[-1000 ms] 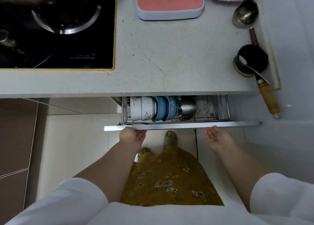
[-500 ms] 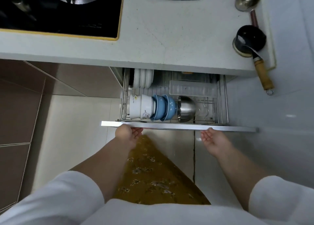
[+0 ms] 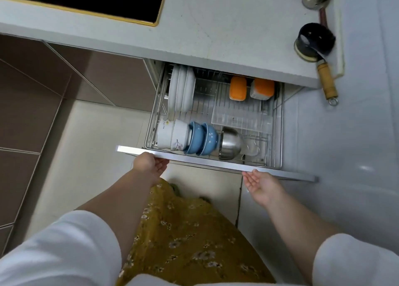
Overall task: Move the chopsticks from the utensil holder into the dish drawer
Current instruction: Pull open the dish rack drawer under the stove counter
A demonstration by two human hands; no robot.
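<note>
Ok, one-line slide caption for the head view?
Both hands, left hand and right hand, at the front rail of the open dish drawer holding bowls and plates; no chopsticks in view.

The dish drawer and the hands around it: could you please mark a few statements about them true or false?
1. The dish drawer is pulled open. True.
2. The left hand grips the drawer's front edge. True.
3. The right hand holds chopsticks. False: it is open and holds nothing.
4. The blue bowls stand on the counter. False: they sit in the drawer's rack.
5. White plates stand upright at the rack's back left. True.
</note>
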